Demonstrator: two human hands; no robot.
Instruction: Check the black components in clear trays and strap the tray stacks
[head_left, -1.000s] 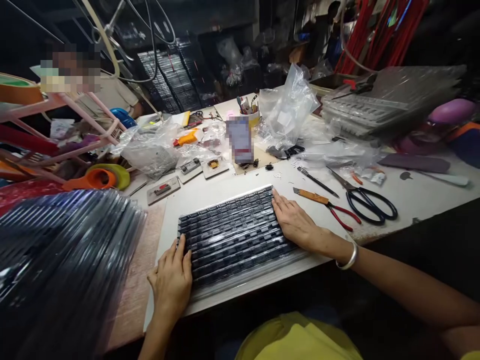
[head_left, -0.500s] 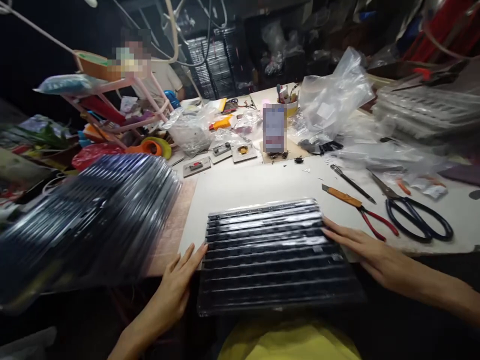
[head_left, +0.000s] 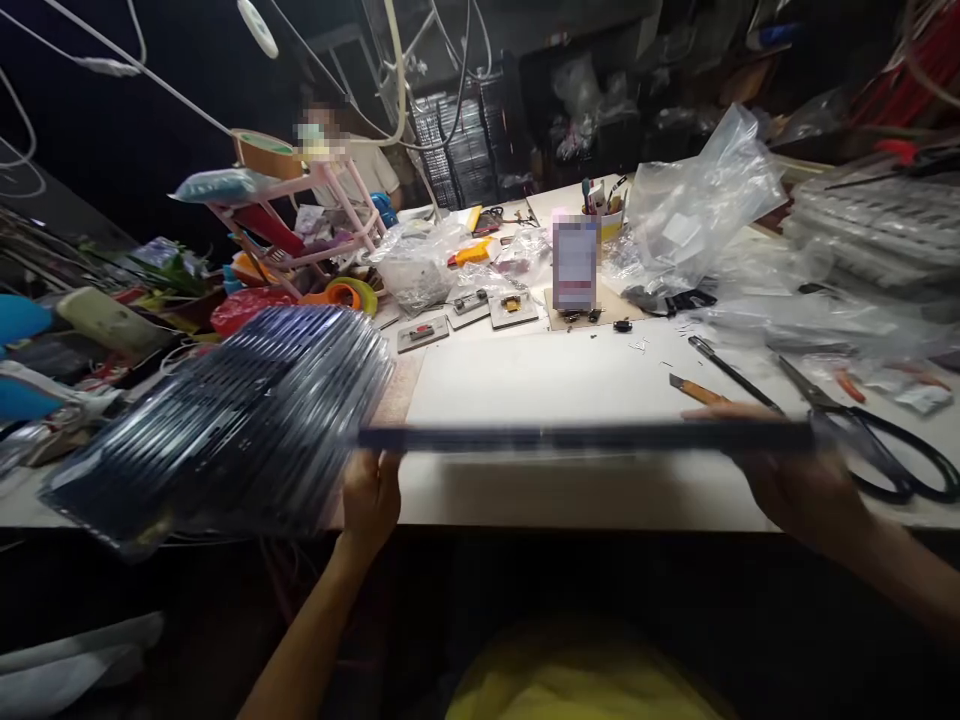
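I hold a flat black ribbed tray [head_left: 585, 436] edge-on, level in the air above the front edge of the white table [head_left: 540, 380]. My left hand [head_left: 370, 500] grips its left end and my right hand [head_left: 802, 480] grips its right end. The tray is blurred, and what it carries is hidden at this angle. A tall stack of similar dark trays [head_left: 225, 425] under clear plastic stands just left of my left hand.
Black-handled scissors [head_left: 877, 450], red-handled pliers [head_left: 697, 390] and a thin tool [head_left: 731, 372] lie right of the tray. Plastic bags [head_left: 697, 210], small fixtures [head_left: 469, 305] and a pink rack [head_left: 292, 225] crowd the back. Another person sits behind the rack.
The tray was lifted off the table toward me and now hangs level, seen edge-on. Both hands moved from resting at its sides to gripping its ends. My view swung left.
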